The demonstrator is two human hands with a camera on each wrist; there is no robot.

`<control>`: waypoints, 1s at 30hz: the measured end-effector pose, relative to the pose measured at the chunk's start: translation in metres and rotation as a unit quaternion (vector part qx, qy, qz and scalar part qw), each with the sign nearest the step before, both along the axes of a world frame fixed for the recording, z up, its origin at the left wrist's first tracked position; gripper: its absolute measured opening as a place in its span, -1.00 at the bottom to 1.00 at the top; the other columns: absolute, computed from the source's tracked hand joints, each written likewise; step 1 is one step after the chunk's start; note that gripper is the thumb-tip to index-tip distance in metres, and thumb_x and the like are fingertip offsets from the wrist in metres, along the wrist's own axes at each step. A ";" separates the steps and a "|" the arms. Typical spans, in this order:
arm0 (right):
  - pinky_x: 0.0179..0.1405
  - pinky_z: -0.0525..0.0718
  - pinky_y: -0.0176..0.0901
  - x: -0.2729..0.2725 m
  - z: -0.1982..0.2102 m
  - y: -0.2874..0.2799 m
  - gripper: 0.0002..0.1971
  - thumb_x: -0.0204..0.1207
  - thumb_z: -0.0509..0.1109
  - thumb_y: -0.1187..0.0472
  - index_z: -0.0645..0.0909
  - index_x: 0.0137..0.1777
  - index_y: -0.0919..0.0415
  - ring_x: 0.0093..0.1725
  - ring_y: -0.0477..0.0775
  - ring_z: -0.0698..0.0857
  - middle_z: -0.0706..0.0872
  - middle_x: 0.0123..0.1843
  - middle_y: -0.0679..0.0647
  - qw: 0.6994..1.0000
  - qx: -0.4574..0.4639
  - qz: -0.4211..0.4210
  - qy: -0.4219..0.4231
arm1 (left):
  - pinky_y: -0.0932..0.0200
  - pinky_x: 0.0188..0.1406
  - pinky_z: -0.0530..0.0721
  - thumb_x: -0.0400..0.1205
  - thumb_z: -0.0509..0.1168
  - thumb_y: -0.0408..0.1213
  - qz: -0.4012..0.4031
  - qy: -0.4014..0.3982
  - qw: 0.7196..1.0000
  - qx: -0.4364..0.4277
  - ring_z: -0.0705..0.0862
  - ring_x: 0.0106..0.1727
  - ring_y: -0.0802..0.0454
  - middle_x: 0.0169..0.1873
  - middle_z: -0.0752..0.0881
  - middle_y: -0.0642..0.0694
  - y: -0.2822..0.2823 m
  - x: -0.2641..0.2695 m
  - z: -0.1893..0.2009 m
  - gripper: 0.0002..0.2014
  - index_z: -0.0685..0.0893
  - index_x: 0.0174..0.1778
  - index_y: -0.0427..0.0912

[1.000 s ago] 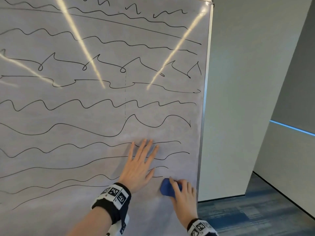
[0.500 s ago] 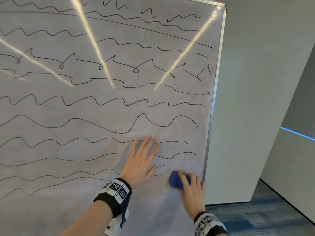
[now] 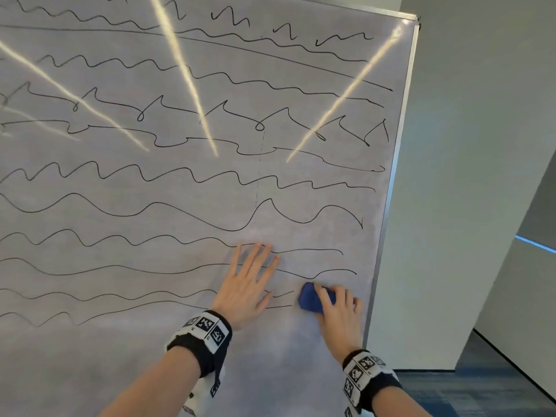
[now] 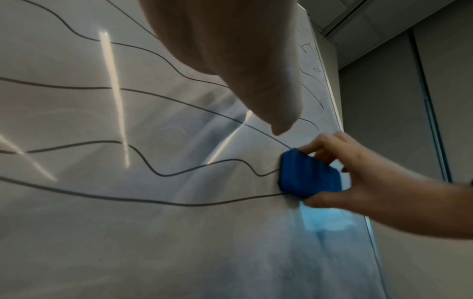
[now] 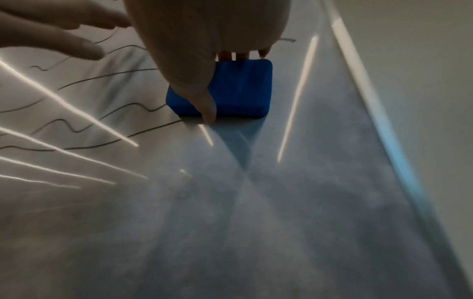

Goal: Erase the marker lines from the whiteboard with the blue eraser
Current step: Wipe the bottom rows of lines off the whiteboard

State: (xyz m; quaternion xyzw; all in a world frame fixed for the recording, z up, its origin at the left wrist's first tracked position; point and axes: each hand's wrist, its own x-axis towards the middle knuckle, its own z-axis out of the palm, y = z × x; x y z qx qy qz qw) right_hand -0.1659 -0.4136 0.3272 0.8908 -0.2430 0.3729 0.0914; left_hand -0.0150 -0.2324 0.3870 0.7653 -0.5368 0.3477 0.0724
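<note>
A large whiteboard (image 3: 180, 341) fills the head view, covered with wavy black marker lines (image 3: 180, 206). My right hand (image 3: 340, 314) grips the blue eraser (image 3: 311, 300) and holds it flat on the board near the lower right, at the ends of the lowest lines. The eraser (image 4: 308, 174) shows between thumb and fingers in the left wrist view, and under the thumb as the eraser (image 5: 238, 89) in the right wrist view. My left hand (image 3: 249, 284) lies flat on the board with fingers spread, just left of the eraser. Below both hands the board is wiped.
The board's metal right edge (image 3: 391, 191) runs close to my right hand. Beyond it stands a pale wall (image 3: 466, 176), with blue-grey carpet (image 3: 481, 395) at the bottom right.
The eraser and my right hand have slid slightly up on the board, toward the end of the line above. My left hand stays flat in place. The head view shifted left.
</note>
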 end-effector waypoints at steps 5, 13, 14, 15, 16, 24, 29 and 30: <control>-0.08 0.34 0.02 0.023 -0.032 0.033 -0.15 -0.16 0.69 0.31 0.49 0.22 0.00 -0.05 0.14 0.45 0.49 0.00 0.08 0.995 -0.011 0.074 0.071 | -0.37 0.50 0.09 0.55 0.24 0.07 0.007 -0.003 1.000 -0.002 0.10 0.65 -0.22 0.62 0.19 -0.25 0.009 -0.001 -0.005 -0.23 0.20 0.65 -0.14; -0.04 0.29 0.06 0.027 -0.003 0.029 -0.21 -0.07 0.68 0.34 0.49 0.23 0.03 -0.07 0.17 0.46 0.53 -0.03 0.13 1.000 -0.004 0.030 -0.001 | -0.38 0.52 0.07 0.60 0.11 0.08 0.019 0.008 1.000 -0.001 0.09 0.65 -0.23 0.63 0.16 -0.25 0.038 0.023 -0.009 -0.28 0.14 0.67 -0.14; -0.05 0.29 0.06 0.034 -0.003 0.037 -0.21 -0.07 0.67 0.34 0.50 0.23 0.02 -0.07 0.17 0.45 0.53 -0.03 0.13 0.999 -0.006 0.037 -0.002 | -0.38 0.51 0.07 0.60 0.12 0.07 0.012 0.009 1.000 0.000 0.09 0.65 -0.22 0.63 0.17 -0.25 0.036 0.022 -0.009 -0.28 0.15 0.66 -0.14; -0.04 0.29 0.06 0.039 -0.008 0.045 -0.21 -0.08 0.67 0.32 0.50 0.23 0.01 -0.07 0.17 0.44 0.53 -0.02 0.13 0.999 -0.008 0.049 0.010 | -0.38 0.51 0.07 0.60 0.16 0.07 0.005 0.007 1.000 0.003 0.09 0.65 -0.22 0.63 0.18 -0.24 0.034 0.021 -0.010 -0.27 0.16 0.66 -0.14; -0.02 0.30 0.07 0.040 -0.017 0.051 -0.19 -0.09 0.68 0.31 0.50 0.23 0.00 -0.06 0.17 0.45 0.52 0.00 0.12 0.997 -0.015 0.063 0.034 | -0.39 0.51 0.07 0.59 0.20 0.07 0.000 0.003 1.000 0.006 0.09 0.65 -0.22 0.63 0.18 -0.24 0.032 0.020 -0.011 -0.26 0.16 0.66 -0.14; 0.02 0.34 0.10 0.036 -0.006 0.046 -0.21 -0.02 0.67 0.30 0.46 0.26 0.01 -0.06 0.19 0.51 0.54 0.01 0.13 1.000 -0.007 0.030 0.007 | -0.38 0.47 0.12 0.57 0.23 0.06 -0.017 -0.004 1.000 0.025 0.11 0.64 -0.22 0.61 0.23 -0.25 0.051 0.038 -0.014 -0.26 0.19 0.65 -0.13; 0.03 0.32 0.10 0.052 -0.026 0.072 -0.17 -0.09 0.70 0.26 0.48 0.25 -0.03 -0.02 0.17 0.46 0.57 0.01 0.13 0.996 -0.027 0.062 0.053 | -0.38 0.49 0.13 0.60 0.12 0.03 -0.034 -0.018 0.999 0.031 0.15 0.63 -0.21 0.61 0.25 -0.24 0.050 0.040 -0.012 -0.31 0.18 0.65 -0.14; 0.04 0.32 0.10 0.047 -0.032 0.070 -0.15 -0.13 0.71 0.27 0.48 0.24 -0.03 -0.01 0.17 0.45 0.55 0.02 0.13 0.994 -0.040 0.064 0.074 | -0.38 0.49 0.14 0.60 0.11 0.03 -0.036 -0.021 0.999 0.034 0.15 0.63 -0.21 0.61 0.25 -0.24 0.052 0.041 -0.011 -0.31 0.18 0.65 -0.14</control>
